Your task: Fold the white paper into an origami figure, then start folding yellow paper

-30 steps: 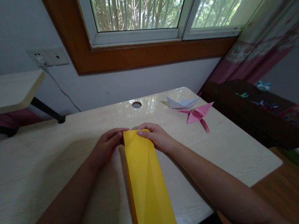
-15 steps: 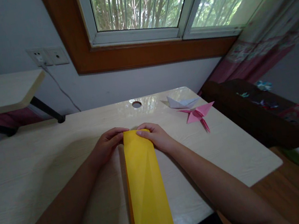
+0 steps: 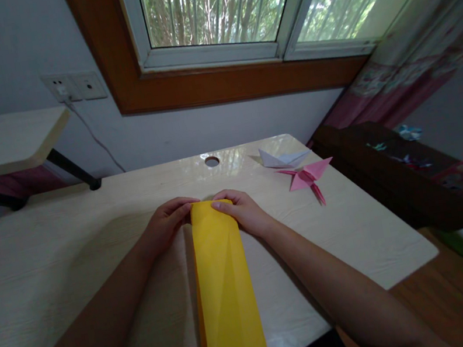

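We see a long yellow paper [image 3: 225, 293] folded into a narrow strip, lying flat on the desk [image 3: 73, 265] and running from near the middle of the top down past the near edge. Faint diagonal creases cross its face. Our left hand [image 3: 164, 223] sits at the strip's far left corner, fingers curled and bent inward, their tips pressing on the corner. Our right hand [image 3: 242, 210] mirrors it at the far right corner, fingers curled with the index tip laid on the top edge. Neither hand is fully closed; both pinch or press the far end of the paper, and we cannot tell whether the thumbs are under it. Both forearms stretch forward from the lower corners and converge on the strip. Beyond the hands, a round hole [image 3: 212, 161] opens in the desk. To the right, well apart from the hands, lie a pink folded figure [image 3: 307, 177] and, just behind it, a white folded figure [image 3: 280, 159]. A dark tray [image 3: 393, 182] stands beside the desk on the right with small paper pieces in it, too blurred to name.
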Tool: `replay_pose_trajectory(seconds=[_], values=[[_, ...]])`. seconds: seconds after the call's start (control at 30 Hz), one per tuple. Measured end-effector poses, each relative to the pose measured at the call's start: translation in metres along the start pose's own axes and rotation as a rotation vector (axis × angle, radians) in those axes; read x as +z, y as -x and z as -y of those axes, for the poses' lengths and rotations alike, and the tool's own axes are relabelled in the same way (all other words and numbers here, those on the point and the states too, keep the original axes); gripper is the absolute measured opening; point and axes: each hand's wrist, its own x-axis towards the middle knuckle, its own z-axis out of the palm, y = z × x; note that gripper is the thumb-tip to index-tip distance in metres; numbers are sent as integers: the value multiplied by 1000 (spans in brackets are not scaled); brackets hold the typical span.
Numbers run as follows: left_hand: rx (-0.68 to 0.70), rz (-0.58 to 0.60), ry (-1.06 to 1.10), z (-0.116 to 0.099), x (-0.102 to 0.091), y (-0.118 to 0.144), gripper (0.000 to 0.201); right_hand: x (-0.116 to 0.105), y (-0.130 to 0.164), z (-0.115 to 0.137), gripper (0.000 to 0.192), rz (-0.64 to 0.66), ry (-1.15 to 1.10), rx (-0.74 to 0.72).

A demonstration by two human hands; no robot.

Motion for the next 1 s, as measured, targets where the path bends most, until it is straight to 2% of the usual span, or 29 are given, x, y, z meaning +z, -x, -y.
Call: replay_pose_trajectory(seconds=[0.17,0.27,0.43,0.67,0.83,1.0], values=[[34,-13,-119,1,-2,-1,28,0,0,1,24,-30,92,-77],[103,-4,-197,2,-2,-1,34,-1,-1,0,26,-27,168,-160],[223,0,-308,2,3,1,34,-4,-2,2,23,27,396,-304],[297,-32,-412,2,10,5,35,0,-2,10,18,26,616,-511],[298,-32,-470,0,15,8,34,7,0,15,16,39,727,-536],[280,-37,-441,-3,17,8,34,9,0,15,14,19,714,-537]])
